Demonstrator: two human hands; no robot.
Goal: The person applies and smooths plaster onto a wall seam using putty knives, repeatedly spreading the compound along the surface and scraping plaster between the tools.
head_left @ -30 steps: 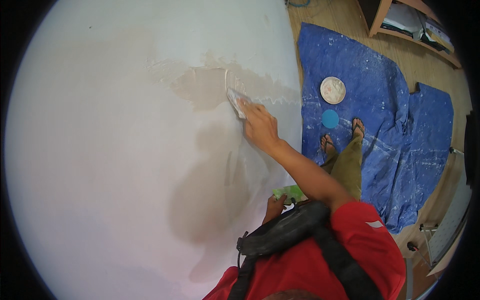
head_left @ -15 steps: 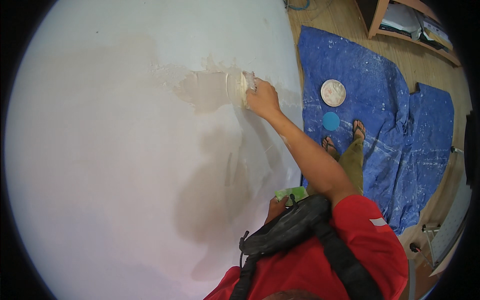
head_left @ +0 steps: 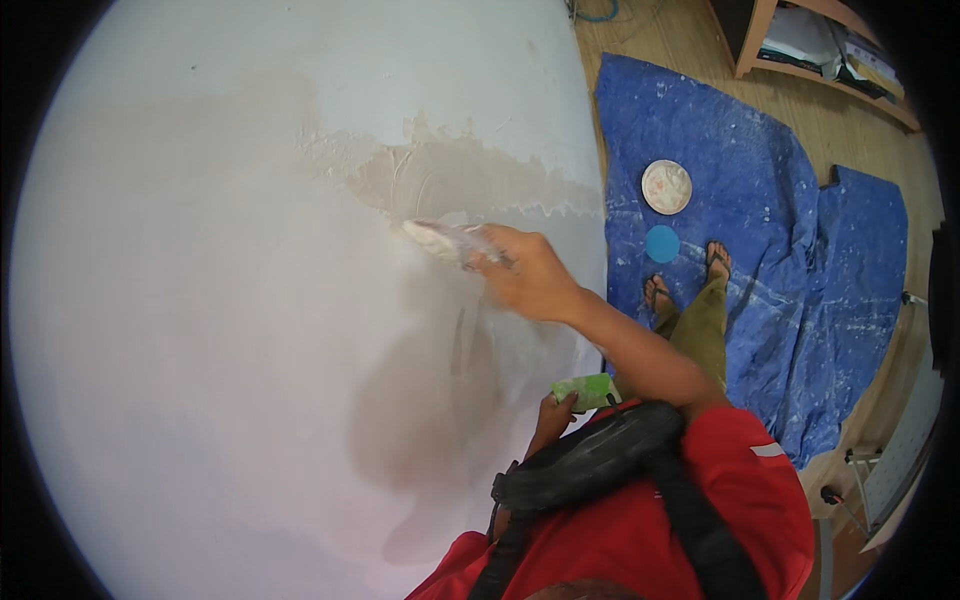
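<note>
My right hand (head_left: pixel 530 270) grips a putty knife (head_left: pixel 445 243), blurred by motion, with whitish filler on its blade. The blade is at the lower edge of a beige patch of filler (head_left: pixel 450 175) on the pale wall (head_left: pixel 200 350); whether it touches the wall I cannot tell. Close to my chest, my left hand (head_left: pixel 556 410) is closed on a flat green rectangular piece (head_left: pixel 588 390), pale along one part. Its exact kind does not show. A black strap pouch across my red shirt partly hides the left forearm.
A blue tarp (head_left: pixel 770 250), spattered white, covers the wooden floor (head_left: pixel 690 35) to the right. On it stand a round tub (head_left: pixel 666 187) of whitish filler and a blue disc (head_left: pixel 662 243), beside my sandalled feet. A wooden shelf (head_left: pixel 752 40) is at the upper right.
My right hand has swung the putty knife down and left, off the beige patch's right part, and turned the blade. Fresh curved streaks show on the patch. The left hand has barely moved.
</note>
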